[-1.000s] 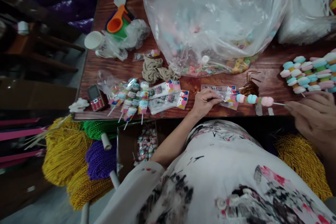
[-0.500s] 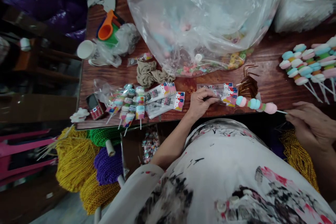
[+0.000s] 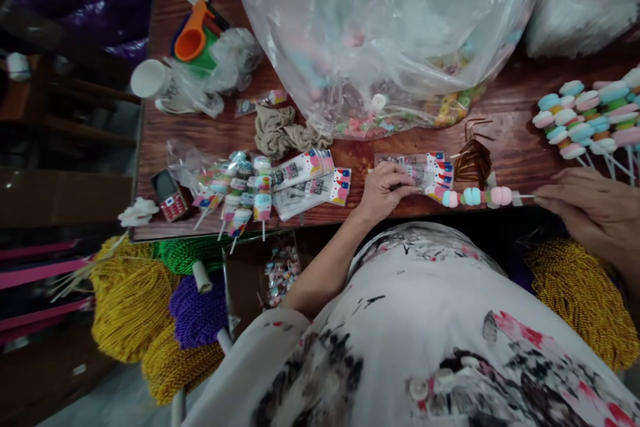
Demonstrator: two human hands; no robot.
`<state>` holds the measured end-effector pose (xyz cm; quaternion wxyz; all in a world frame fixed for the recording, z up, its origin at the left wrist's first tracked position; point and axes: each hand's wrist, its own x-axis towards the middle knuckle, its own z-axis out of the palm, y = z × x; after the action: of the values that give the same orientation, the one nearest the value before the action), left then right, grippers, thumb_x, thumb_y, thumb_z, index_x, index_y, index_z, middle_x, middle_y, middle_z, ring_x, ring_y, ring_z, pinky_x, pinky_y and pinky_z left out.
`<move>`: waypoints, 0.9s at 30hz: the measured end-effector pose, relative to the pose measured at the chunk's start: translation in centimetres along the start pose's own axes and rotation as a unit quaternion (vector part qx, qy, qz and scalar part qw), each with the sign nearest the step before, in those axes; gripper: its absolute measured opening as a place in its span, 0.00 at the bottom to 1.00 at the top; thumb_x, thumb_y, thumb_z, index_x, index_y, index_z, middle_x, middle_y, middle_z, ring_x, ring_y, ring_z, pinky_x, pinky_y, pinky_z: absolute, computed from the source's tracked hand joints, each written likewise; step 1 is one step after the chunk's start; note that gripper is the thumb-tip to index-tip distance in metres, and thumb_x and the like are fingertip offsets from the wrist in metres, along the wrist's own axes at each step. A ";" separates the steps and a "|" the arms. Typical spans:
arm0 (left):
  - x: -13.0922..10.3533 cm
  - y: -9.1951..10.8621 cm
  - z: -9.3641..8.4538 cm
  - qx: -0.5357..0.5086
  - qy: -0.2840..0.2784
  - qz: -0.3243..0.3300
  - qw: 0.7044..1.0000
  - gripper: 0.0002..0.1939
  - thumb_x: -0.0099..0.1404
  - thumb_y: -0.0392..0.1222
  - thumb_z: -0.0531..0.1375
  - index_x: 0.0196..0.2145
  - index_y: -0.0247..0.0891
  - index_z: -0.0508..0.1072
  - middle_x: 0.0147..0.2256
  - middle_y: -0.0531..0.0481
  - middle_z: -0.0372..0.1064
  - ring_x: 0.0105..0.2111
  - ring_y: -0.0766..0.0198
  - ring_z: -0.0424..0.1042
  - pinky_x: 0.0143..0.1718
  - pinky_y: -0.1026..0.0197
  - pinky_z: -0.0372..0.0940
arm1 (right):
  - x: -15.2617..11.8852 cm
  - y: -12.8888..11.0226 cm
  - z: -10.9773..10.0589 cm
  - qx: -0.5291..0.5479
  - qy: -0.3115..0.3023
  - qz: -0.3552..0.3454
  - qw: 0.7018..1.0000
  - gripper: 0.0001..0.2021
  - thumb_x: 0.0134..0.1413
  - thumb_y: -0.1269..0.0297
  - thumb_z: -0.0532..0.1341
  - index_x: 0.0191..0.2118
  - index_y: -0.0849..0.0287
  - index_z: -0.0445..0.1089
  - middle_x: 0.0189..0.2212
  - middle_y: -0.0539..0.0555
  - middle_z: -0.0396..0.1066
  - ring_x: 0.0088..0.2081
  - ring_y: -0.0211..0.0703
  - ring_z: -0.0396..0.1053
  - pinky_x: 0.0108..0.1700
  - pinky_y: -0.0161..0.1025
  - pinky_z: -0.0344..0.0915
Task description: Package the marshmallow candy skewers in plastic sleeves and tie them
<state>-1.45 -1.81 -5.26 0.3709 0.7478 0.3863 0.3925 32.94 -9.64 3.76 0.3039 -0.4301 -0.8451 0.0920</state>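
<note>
My right hand (image 3: 593, 210) pinches the white stick of a marshmallow skewer (image 3: 471, 197), with pink and blue marshmallows and small green and orange candies between them. The skewer lies level above the table's front edge and points left. Its front end meets the printed end of a clear plastic bag (image 3: 436, 192); how far it is inside I cannot tell. My left hand (image 3: 385, 190) has thumb and fingers closed on that bag's edge. Under it lies a small stack of the same printed bags (image 3: 423, 167). Brown twist ties (image 3: 473, 161) lie just behind the skewer.
A large clear bag of candies (image 3: 390, 47) fills the table's back. Bare skewers (image 3: 587, 117) are piled at right. At left are bagged skewers (image 3: 243, 193), more printed bags (image 3: 310, 180), a beige cloth (image 3: 283, 133), a phone (image 3: 170, 193) and an orange scoop (image 3: 193, 37).
My right hand has moved the skewer a little left, bringing its front end to the bag's printed end. My left hand keeps its place on the bag. The whole view has shifted slightly.
</note>
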 end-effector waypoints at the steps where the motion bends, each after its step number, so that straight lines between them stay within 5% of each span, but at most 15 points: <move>1: 0.0 0.0 0.0 0.001 0.000 0.000 1.000 0.07 0.58 0.47 0.69 0.29 0.42 0.80 0.31 0.51 0.72 0.36 0.63 0.69 0.42 0.57 0.63 | 0.3 0.1 -0.2 -0.011 0.002 -0.008 1.000 0.12 0.54 0.74 0.64 0.42 0.52 0.73 0.29 0.49 0.76 0.31 0.42 0.72 0.40 0.44 0.70; 7: 0.0 0.2 -0.1 0.018 -0.022 0.009 1.000 0.07 0.59 0.48 0.68 0.29 0.43 0.80 0.31 0.51 0.72 0.35 0.63 0.69 0.41 0.57 0.61 | 1.3 -1.1 -0.4 -0.132 -0.042 -0.107 0.985 0.13 0.52 0.75 0.60 0.43 0.55 0.71 0.27 0.50 0.74 0.30 0.43 0.69 0.41 0.49 0.66; 11: 0.2 0.2 -0.2 0.020 -0.038 0.014 0.999 0.08 0.60 0.49 0.67 0.28 0.43 0.80 0.31 0.51 0.73 0.34 0.63 0.69 0.41 0.57 0.60 | 1.5 -2.7 -0.3 -0.175 0.008 -0.153 0.973 0.17 0.47 0.78 0.61 0.43 0.55 0.72 0.25 0.50 0.74 0.28 0.43 0.67 0.42 0.50 0.66; 18: 0.3 0.5 -0.3 -0.009 -0.037 0.018 0.999 0.08 0.59 0.49 0.67 0.28 0.43 0.80 0.30 0.51 0.74 0.34 0.63 0.70 0.43 0.56 0.61 | 0.4 -2.7 1.3 -0.064 0.042 0.003 0.997 0.13 0.51 0.75 0.64 0.43 0.56 0.72 0.28 0.51 0.75 0.29 0.41 0.69 0.40 0.43 0.69; 23: 0.3 0.7 -0.3 -0.029 -0.025 0.023 0.999 0.08 0.61 0.46 0.67 0.28 0.41 0.79 0.29 0.51 0.74 0.34 0.63 0.71 0.43 0.57 0.62 | -0.4 -3.2 3.1 -0.134 0.038 -0.058 0.989 0.14 0.50 0.76 0.62 0.44 0.57 0.72 0.24 0.50 0.72 0.28 0.42 0.67 0.36 0.43 0.65; 27: 0.3 0.9 -0.5 -0.058 -0.004 -0.010 0.998 0.09 0.62 0.46 0.66 0.29 0.39 0.78 0.29 0.50 0.74 0.34 0.63 0.71 0.41 0.57 0.64 | -0.8 -3.4 3.7 -0.179 0.122 -0.036 0.976 0.19 0.46 0.78 0.65 0.46 0.61 0.73 0.22 0.50 0.71 0.24 0.40 0.65 0.31 0.40 0.64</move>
<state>-1.52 -1.77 -4.15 0.4190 0.7226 0.3686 0.4079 28.80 -11.96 1.90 0.3260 -0.4545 -0.8195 -0.1248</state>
